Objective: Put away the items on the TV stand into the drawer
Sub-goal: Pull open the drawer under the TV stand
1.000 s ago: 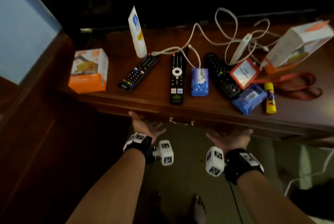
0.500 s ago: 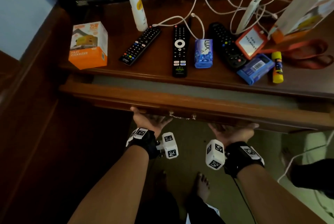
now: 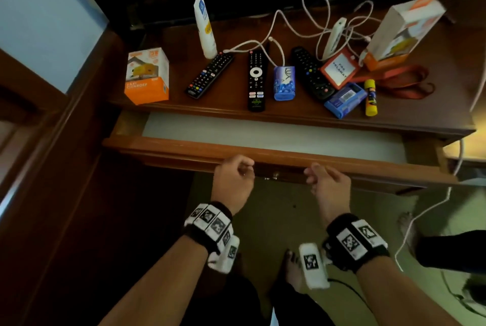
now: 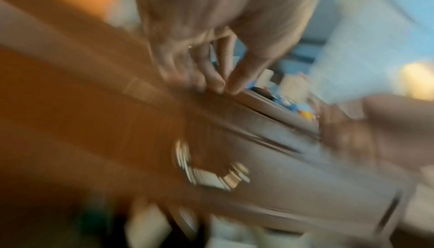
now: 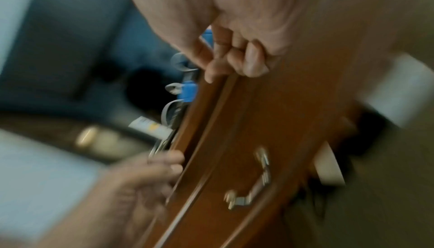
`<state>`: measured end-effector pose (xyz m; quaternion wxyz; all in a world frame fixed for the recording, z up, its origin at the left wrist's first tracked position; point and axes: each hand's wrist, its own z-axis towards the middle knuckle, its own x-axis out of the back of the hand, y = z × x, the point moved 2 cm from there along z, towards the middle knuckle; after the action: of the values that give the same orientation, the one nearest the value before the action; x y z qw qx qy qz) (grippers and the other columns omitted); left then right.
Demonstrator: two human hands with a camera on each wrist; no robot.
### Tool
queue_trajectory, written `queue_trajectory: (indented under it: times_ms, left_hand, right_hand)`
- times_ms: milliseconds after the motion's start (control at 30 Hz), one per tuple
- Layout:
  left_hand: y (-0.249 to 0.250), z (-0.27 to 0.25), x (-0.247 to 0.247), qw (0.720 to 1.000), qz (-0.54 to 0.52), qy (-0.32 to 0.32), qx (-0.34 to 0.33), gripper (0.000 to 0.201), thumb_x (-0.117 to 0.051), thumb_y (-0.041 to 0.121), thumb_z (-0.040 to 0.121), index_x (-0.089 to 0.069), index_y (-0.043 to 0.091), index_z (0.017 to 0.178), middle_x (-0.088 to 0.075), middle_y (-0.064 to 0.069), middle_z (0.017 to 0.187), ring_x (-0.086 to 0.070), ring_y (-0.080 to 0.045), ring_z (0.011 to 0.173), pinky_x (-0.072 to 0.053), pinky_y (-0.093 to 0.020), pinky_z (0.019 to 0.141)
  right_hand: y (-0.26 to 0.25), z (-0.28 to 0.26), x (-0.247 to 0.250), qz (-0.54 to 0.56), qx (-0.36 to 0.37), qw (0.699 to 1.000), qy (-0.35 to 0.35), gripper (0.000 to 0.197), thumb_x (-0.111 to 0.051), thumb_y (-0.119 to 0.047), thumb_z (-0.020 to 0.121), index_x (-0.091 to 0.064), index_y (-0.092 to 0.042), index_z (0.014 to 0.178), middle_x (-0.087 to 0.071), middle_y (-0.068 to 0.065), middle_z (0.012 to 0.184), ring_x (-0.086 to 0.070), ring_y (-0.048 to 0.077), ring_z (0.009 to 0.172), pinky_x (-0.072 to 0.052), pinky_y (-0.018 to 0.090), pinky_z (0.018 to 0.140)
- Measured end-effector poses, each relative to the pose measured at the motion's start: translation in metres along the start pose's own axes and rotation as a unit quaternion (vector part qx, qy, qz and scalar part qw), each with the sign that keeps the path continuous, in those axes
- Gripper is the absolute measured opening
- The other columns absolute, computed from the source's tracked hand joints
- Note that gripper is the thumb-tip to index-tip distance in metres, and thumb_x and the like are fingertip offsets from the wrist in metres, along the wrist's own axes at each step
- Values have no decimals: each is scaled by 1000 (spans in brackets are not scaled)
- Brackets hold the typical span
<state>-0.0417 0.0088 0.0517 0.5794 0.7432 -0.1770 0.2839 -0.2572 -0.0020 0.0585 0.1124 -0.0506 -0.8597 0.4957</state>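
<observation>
Head view is showing my left hand (image 3: 232,181) and my right hand (image 3: 328,183) sitting at the front edge of the drawer (image 3: 263,152), one on each side of its metal handle (image 3: 274,175). My fingers are curling loosely, tips at the front panel's top edge. Both wrist views are blurring, so I cannot tell whether either hand is actually gripping the wood or just resting against it. The drawer is standing partly open, showing a pale liner.

On the stand (image 3: 231,99), everything is lying well back from my hands. An orange box (image 3: 147,75) is sitting at the left front corner. A white tube (image 3: 205,26) is standing upright toward the back edge. Three remotes are lying along the middle: left remote (image 3: 210,74), middle remote (image 3: 256,79), and right remote (image 3: 311,73). A blue soap pack (image 3: 284,83) is lying between the middle and right ones. A red badge (image 3: 339,68), a blue case (image 3: 344,99) and a yellow glue stick (image 3: 370,98) are clustering toward the right front edge. White cable (image 3: 313,20) is looping along the back, and a tall box (image 3: 402,33) is leaning at the right back corner.
</observation>
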Motion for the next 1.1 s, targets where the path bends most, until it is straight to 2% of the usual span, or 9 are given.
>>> queue_trajectory:
  times_ms: [67,167,267,333,433,533,700,800,1100]
  left_hand:
    - [22,19,4,971,202,4,-126,29,-68,27,88,-61,27,116,-55,8,111,-50,-14,107,-43,-33,96]
    - [38,53,-1,908,366,-137,-150,64,-72,39,76,-49,30,136,-50,-1,132,-45,-25,125,-36,-52,108]
    - [41,68,-11,875,392,-265,-101,54,-72,42,77,-53,30,126,-60,0,110,-59,-28,113,-39,-51,102]
    - [41,70,-15,869,401,-272,-96,38,-70,39,78,-58,31,113,-59,4,93,-63,-28,99,-44,-45,94]
    - [42,70,-15,875,397,-258,-103,27,-71,34,75,-62,32,100,-64,3,90,-65,-27,91,-49,-37,81]
    - [38,64,-14,869,402,-272,-95,29,-77,34,70,-66,25,95,-65,4,86,-65,-25,84,-46,-32,69]
    - [31,41,-14,854,405,-316,-85,32,-85,36,67,-71,24,93,-68,4,82,-65,-21,78,-51,-32,68]
    - [23,20,-13,845,410,-331,-91,33,-86,37,69,-71,25,96,-67,3,83,-66,-21,80,-53,-34,73]
    - [5,-38,-11,830,417,-355,-107,38,-85,43,72,-71,26,103,-71,2,90,-67,-22,84,-55,-37,80]
  right_hand:
    - [-27,5,-4,-171,147,974,-11,13,-65,-24,96,-66,-15,86,-60,-3,75,-53,14,68,-41,26,61]
    - [-50,25,-18,-437,276,854,-57,24,-68,-34,85,-62,-25,107,-60,-3,99,-53,18,97,-46,33,81]
    - [-56,48,-34,-595,220,761,-139,53,-66,-45,77,-54,-31,127,-54,0,124,-43,27,124,-34,43,102]
    - [-49,53,-44,-648,165,716,-199,54,-64,-50,77,-52,-28,125,-56,1,124,-47,28,122,-31,47,101]
    - [-34,53,-47,-707,174,649,-222,60,-61,-59,81,-46,-22,126,-57,2,125,-52,26,119,-27,52,106]
    - [-30,44,-44,-715,185,638,-219,56,-61,-60,83,-49,-22,122,-60,0,119,-56,24,114,-27,52,104]
    - [-18,23,-44,-690,168,656,-255,36,-67,-50,81,-57,-25,105,-63,-2,105,-61,20,100,-36,48,103]
    - [-7,12,-40,-667,138,667,-303,31,-77,-43,74,-62,-25,95,-69,0,96,-65,20,89,-54,36,81]
    - [17,-32,-26,-682,147,634,-334,32,-80,-47,69,-73,-25,91,-72,-2,84,-66,17,77,-43,27,60]
